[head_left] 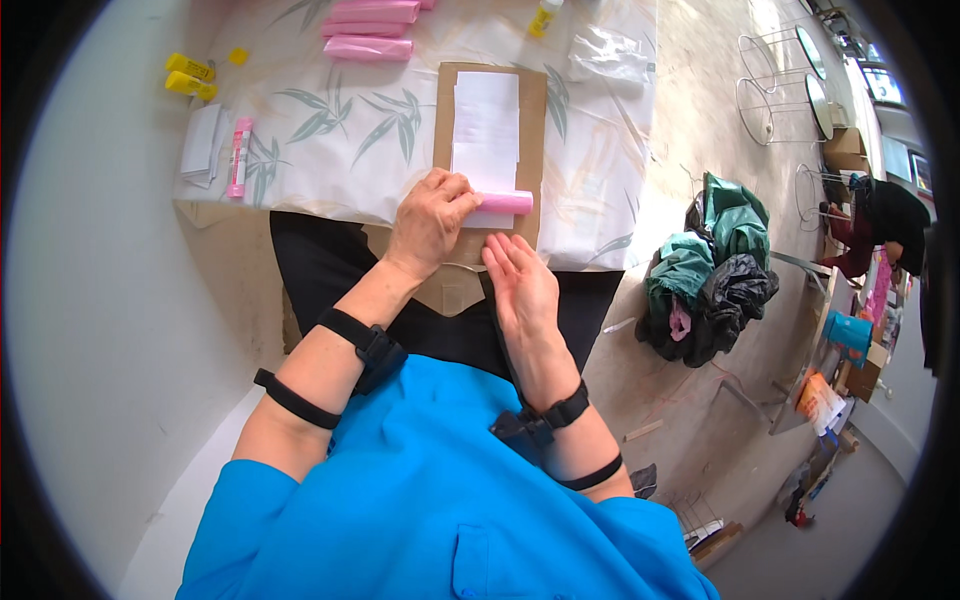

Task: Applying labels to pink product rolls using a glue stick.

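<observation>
The left hand [430, 222] rests knuckles-up on the near end of a brown cardboard sheet [531, 120], its fingers curled over the left end of a pink paper roll [503, 203] that lies crosswise at the lower edge of a white paper strip [486, 125]. The right hand [520, 285] lies open, fingers extended and together, just below the roll and holding nothing; whether its fingertips touch the roll cannot be told. Further pink rolls [368, 48] lie at the far edge of the leaf-patterned tablecloth [330, 140]
</observation>
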The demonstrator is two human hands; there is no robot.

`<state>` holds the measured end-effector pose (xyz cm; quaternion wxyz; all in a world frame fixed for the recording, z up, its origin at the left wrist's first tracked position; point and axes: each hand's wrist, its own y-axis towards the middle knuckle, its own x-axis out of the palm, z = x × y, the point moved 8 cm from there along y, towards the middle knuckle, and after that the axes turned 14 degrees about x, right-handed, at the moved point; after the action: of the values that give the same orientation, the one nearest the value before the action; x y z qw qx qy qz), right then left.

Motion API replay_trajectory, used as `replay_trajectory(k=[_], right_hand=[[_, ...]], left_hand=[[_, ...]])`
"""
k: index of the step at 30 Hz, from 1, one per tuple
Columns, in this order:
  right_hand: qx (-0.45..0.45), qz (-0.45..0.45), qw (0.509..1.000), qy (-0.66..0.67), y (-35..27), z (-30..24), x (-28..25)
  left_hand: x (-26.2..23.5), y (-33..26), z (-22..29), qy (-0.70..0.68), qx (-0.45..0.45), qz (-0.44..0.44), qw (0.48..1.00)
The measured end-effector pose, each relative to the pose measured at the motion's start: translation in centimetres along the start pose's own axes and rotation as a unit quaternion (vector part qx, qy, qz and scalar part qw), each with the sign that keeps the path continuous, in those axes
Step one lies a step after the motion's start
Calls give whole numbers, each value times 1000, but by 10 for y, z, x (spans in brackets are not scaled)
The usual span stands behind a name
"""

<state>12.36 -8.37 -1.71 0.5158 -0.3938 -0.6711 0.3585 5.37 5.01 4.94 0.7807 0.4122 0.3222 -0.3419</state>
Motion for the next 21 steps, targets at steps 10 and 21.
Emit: replay_trajectory(k=[10, 21], right_hand=[[-5, -24, 991, 129, 8, 16, 15], [37, 7, 975, 218, 17, 23, 13]], left_hand=[[1, 3, 1, 26, 13, -15, 999], [1, 4, -1, 23, 1, -32, 999]])
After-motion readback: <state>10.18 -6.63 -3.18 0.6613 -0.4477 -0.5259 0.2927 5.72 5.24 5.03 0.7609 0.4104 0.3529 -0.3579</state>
